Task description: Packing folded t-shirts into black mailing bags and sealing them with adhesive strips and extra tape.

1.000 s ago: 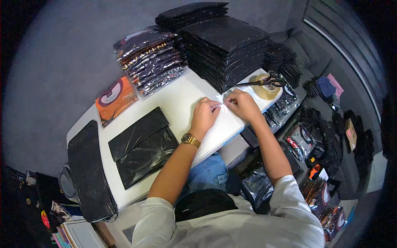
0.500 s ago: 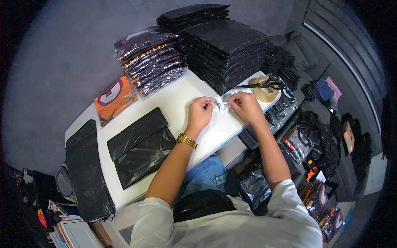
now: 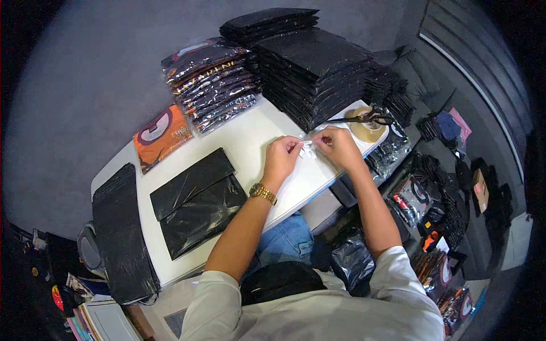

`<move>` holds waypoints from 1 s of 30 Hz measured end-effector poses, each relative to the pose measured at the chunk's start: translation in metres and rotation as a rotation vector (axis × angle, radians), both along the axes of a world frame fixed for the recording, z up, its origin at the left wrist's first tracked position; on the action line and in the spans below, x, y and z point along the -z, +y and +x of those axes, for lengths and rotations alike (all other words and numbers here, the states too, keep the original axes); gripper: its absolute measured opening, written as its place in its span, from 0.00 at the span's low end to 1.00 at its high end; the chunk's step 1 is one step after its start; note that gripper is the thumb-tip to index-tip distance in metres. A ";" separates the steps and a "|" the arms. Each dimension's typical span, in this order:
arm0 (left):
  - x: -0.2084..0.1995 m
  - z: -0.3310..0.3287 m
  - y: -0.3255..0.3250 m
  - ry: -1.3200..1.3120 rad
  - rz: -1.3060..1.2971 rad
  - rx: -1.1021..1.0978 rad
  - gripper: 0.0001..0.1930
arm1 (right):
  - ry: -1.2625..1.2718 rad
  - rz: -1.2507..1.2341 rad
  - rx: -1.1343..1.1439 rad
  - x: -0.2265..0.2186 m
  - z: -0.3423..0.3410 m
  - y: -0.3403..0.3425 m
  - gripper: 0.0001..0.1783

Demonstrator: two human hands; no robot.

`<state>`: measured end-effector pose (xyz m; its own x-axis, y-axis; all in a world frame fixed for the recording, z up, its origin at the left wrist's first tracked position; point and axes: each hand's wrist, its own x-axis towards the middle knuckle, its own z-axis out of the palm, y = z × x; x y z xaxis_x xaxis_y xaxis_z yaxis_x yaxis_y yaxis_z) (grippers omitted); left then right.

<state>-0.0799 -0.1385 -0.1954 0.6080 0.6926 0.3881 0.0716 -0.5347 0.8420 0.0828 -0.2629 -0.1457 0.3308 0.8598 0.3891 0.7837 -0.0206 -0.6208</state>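
Above the right part of the white table (image 3: 222, 139), both my hands are closed at the fingertips on a small bunch of thin white strips (image 3: 307, 150). My left hand (image 3: 281, 161), with a gold watch on its wrist, pinches the left end. On the other end, the thumb and fingers of my right hand (image 3: 339, 146) are pressed together. Whether the strips are paper or plastic I cannot make out. To the left of my left forearm lies a black plastic mailing bag (image 3: 199, 202) with its flap folded over. Black-handled scissors (image 3: 375, 117) rest across a tape roll (image 3: 368, 132) beyond my right hand.
Tall stacks of filled black bags (image 3: 310, 51) and clear-bagged garments (image 3: 210, 85) stand at the back. An orange bagged garment (image 3: 163, 138) lies before them. Flat black bags (image 3: 120, 227) overhang the table's left end. A sofa (image 3: 475, 227) with bagged goods is at right.
The white strips, spread out before, are now gathered more narrowly between my fingertips. My left hand has shifted slightly right and lower. The whole view has moved a little.
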 end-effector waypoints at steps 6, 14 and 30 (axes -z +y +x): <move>0.001 0.003 0.002 -0.011 -0.023 -0.046 0.09 | 0.040 0.047 0.113 -0.003 0.004 -0.006 0.08; 0.010 0.003 0.014 -0.131 -0.170 0.026 0.09 | 0.000 0.014 0.082 -0.003 -0.020 0.000 0.12; -0.015 -0.014 0.009 -0.090 -0.032 0.055 0.14 | 0.482 0.117 -0.022 0.013 -0.022 -0.001 0.09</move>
